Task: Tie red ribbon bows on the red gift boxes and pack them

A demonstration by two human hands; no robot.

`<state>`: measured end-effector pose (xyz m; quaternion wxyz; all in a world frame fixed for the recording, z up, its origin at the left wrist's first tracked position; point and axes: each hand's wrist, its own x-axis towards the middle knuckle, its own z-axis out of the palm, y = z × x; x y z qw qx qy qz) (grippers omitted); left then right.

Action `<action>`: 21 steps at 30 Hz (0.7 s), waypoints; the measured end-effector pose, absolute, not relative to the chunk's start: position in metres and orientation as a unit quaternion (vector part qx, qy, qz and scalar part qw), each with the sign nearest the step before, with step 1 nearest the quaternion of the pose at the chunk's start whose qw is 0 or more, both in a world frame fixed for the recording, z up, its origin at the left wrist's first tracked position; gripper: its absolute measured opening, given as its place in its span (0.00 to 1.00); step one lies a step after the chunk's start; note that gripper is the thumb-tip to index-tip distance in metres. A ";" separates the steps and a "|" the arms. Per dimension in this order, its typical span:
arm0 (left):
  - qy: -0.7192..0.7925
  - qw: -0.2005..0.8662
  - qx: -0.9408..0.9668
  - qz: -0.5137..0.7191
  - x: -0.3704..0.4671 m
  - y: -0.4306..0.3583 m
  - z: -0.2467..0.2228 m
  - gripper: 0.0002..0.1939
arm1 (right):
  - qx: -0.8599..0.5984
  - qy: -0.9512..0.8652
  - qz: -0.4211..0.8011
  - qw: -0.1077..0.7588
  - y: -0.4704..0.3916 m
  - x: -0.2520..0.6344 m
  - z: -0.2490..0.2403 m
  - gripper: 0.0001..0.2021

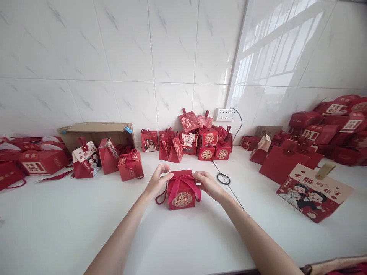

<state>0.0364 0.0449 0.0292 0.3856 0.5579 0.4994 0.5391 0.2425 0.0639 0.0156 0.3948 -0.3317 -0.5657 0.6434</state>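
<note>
The red box [182, 206] sits on the white surface [160, 240], between both sets of fingers. The left hand [156, 181] has fingers apart, thumb touching the box; whether the right hand [209, 183] pinches the bow [183, 181], I can't tell. Gentle touches should squash nothing.

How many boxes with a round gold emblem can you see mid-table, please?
4: one emblem box between the left hand and right hand; beyond it, stacked, an upper box, lower-left box and lower-right box. More may be hidden.
</note>
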 end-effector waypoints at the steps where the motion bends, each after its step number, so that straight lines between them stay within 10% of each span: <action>1: 0.506 0.386 0.561 0.529 0.035 0.044 0.031 0.13 | -0.333 -0.567 0.642 0.395 0.064 0.243 0.016 0.16; 21: 0.480 0.457 0.497 0.560 0.055 0.044 0.010 0.19 | -0.335 -0.509 0.645 0.461 0.065 0.240 0.016 0.15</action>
